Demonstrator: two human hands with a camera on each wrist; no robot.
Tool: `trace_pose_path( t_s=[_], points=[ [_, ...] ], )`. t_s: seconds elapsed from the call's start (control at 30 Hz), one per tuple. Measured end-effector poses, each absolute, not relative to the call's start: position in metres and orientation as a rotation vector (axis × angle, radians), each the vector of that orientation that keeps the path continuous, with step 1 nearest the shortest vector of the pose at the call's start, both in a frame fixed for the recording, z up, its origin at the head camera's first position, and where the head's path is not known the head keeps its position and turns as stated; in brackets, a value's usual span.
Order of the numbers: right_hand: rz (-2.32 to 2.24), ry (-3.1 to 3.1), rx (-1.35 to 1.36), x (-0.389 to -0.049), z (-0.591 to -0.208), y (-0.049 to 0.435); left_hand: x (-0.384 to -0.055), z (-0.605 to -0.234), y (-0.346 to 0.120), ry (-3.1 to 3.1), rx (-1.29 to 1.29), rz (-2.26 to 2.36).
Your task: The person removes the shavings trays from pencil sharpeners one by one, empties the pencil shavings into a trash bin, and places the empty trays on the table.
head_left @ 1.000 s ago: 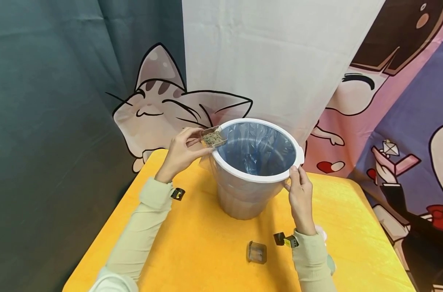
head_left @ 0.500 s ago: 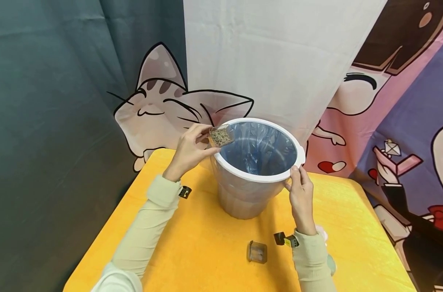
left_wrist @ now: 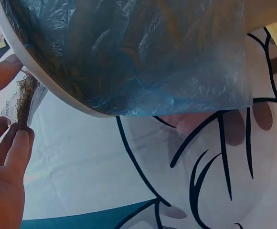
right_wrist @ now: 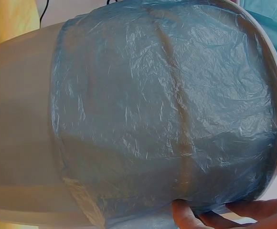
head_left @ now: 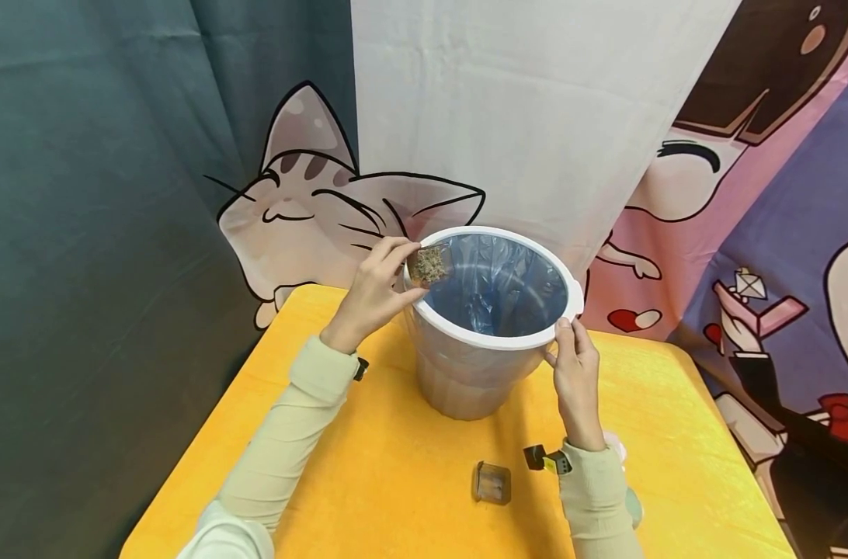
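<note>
My left hand (head_left: 377, 291) pinches a small clear plastic box (head_left: 429, 265) by its edges, thumb below and fingers above. Dry, greenish-brown crumbly bits fill it. Tilted toward the bin, the box is at the inside of the left rim. In the left wrist view the crumbly bits (left_wrist: 26, 98) show edge-on beside the rim. The trash bin (head_left: 459, 388) stands upright, with a white rim ring and a translucent blue bag (head_left: 494, 272) lining it. On the bin's right side my right hand (head_left: 575, 376) grips the rim, thumb and fingers on either side of it.
A second small clear container (head_left: 491, 483) lies on the yellow tablecloth (head_left: 368, 481) in front of the bin. Partly hidden by the right sleeve is a pale pink and green object (head_left: 632, 505). Printed curtains (head_left: 536, 93) hang close behind the table.
My left hand has moved right with the box, from outside the rim to over the bin's opening, and the box tilts more steeply. The right hand and bin stay put.
</note>
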State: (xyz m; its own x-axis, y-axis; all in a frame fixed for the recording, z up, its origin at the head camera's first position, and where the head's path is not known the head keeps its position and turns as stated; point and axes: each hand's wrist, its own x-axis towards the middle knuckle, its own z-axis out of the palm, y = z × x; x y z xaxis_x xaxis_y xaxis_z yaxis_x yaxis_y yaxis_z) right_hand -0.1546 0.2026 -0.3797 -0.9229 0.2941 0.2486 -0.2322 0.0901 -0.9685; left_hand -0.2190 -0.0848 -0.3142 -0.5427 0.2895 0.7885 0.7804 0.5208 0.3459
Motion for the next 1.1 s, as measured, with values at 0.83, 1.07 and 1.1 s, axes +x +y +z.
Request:
trace_pose_path(
  t_s=[0.83, 1.07, 1.1],
  points=[
    [1.89, -2.0, -0.049, -0.1545, -0.3801, 0.2027, -0.2191, -0.3114, -0.0791, -2.083, -0.984, -0.468],
    [1.872, -2.01, -0.066, -0.1545, -0.3802, 0.2023, -0.2199, -0.3095, -0.0787, -2.096, -1.047, -0.34],
    [1.871, -2.011, -0.069, -0.1546, -0.3803, 0.2023, -0.2198, -0.3093, -0.0787, -2.097, -1.051, -0.33]
  ],
)
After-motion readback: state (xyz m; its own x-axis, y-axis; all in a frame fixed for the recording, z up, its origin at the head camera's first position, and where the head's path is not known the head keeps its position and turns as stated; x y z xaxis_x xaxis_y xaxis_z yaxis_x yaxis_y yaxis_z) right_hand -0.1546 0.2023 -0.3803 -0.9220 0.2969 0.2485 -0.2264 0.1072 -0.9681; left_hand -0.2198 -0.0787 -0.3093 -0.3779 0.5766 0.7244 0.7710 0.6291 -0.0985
